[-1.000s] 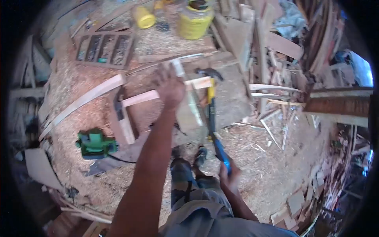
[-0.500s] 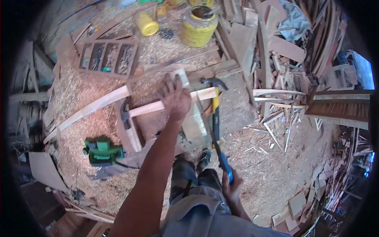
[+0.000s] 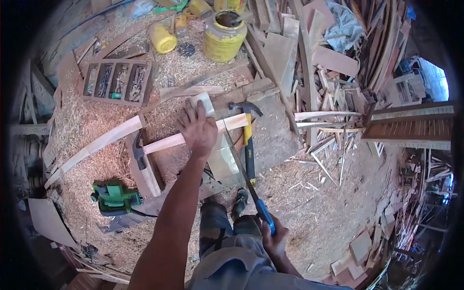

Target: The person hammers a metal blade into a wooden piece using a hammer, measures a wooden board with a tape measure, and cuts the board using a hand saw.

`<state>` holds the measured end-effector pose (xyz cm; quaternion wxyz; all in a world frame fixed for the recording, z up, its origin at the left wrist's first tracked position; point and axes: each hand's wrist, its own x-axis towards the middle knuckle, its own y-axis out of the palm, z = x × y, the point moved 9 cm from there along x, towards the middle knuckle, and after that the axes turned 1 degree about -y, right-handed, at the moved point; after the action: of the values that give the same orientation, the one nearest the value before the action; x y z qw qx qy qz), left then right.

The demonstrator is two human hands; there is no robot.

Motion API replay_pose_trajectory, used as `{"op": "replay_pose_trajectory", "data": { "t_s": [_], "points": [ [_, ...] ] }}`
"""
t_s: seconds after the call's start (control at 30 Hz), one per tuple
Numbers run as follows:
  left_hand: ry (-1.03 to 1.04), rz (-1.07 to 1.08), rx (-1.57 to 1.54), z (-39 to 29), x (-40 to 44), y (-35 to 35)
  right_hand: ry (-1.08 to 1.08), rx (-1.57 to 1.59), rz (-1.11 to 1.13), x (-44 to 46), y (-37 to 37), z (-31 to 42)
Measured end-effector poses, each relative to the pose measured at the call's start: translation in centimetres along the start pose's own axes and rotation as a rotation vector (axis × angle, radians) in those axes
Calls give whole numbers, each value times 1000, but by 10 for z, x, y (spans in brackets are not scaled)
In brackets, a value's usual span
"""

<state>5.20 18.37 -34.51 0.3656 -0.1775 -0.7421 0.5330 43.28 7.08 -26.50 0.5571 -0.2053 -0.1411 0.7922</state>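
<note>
My left hand (image 3: pixel 199 131) lies with its fingers spread on a pale strip of wood (image 3: pixel 166 142), pressing it against the workbench (image 3: pixel 278 140). My right hand (image 3: pixel 275 234) is closed around the blue handle of a handsaw (image 3: pixel 240 166). The saw's blade runs up to the strip and crosses it just right of my left hand. Under the strip lies a pale board (image 3: pixel 223 163). A claw hammer (image 3: pixel 249 150) with a yellow and black handle rests right of the blade. Further left is a second hammer head (image 3: pixel 138 151), its handle not clearly visible.
A green power planer (image 3: pixel 116 197) sits at the lower left. Behind it stands a divided wooden tray (image 3: pixel 118 82) of small hardware. A yellow bucket (image 3: pixel 224 41) and a yellow container (image 3: pixel 163 38) stand at the back. Wood offcuts (image 3: pixel 333 67) pile up at the right.
The whole view has shifted, moving the scene left and slightly down. Relative to the strip, the saw has slid slightly toward my body. My left hand stays on the wood.
</note>
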Motion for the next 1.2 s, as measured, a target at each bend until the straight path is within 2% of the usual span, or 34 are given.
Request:
{"op": "replay_pose_trajectory", "data": {
  "t_s": [0.07,0.13,0.2,0.3,0.4,0.47,0.53,0.63,0.67,0.77,0.9,0.97,1.07,1.17,1.2],
  "points": [
    [-5,28,-19,3,-3,-3,101,-94,48,30,13,2],
    [-36,78,-20,2,1,1,32,-87,54,94,64,-3],
    [-58,67,1,5,-1,5,10,-153,87,126,85,10],
    [-64,66,5,4,-2,0,101,-195,180,74,48,8],
    [-60,84,5,4,0,5,155,-64,135,-28,-18,-15],
    [-34,63,-15,1,0,-1,131,-39,102,-29,-16,-18],
    [-18,42,-41,2,1,-1,136,-154,112,21,12,-24],
    [-63,-64,53,9,12,0,66,-52,89,80,67,1],
    [-65,-76,21,8,15,3,24,-40,42,84,63,-5],
    [-20,-66,-53,3,8,-2,61,-196,115,64,36,21],
    [-38,-74,-45,5,8,5,109,-134,84,-11,-26,7],
    [-8,-70,-74,2,8,5,113,-185,113,13,-18,2],
    [-40,-91,-53,10,13,-8,97,-113,138,75,48,-3],
    [-60,-119,-77,5,25,-14,54,25,63,76,54,-18],
    [-56,-102,-84,7,17,-15,134,-36,101,65,44,-10]
  ]
}}
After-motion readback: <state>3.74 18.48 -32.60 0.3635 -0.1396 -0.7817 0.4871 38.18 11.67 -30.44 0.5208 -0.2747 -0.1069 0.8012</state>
